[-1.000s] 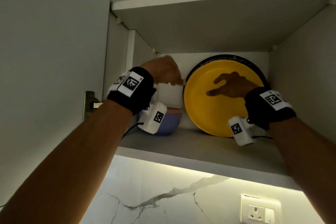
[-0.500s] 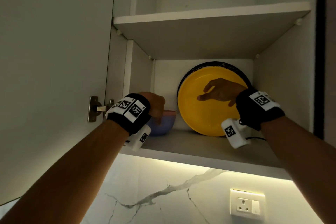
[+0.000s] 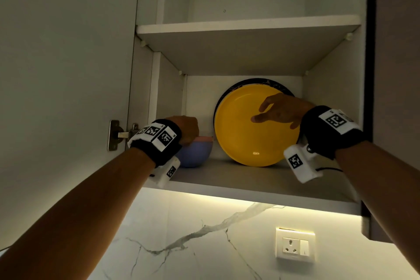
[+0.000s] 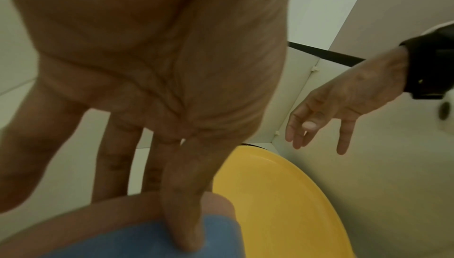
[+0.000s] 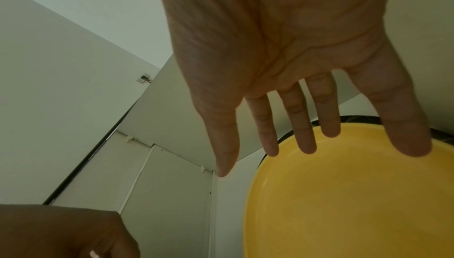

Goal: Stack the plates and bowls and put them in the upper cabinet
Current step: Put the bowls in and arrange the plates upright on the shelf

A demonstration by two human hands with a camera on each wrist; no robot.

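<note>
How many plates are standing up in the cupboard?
2. The yellow plate leans in front; a black plate stands behind it, only its rim showing. More could hide behind them.

We see a plain yellow plate (image 3: 252, 129) fronting a black plate (image 3: 276, 82) whose rim carries faint pale lines, beside a blue bowl (image 3: 196, 154) holding a pink bowl (image 3: 204, 138). The cabinet (image 3: 245, 27) is white, and black wristbands (image 3: 327, 134) bear white tags with black square codes. Below, the wall (image 3: 193, 234) is white marble with grey veins, with a white socket (image 3: 295, 246).
</note>
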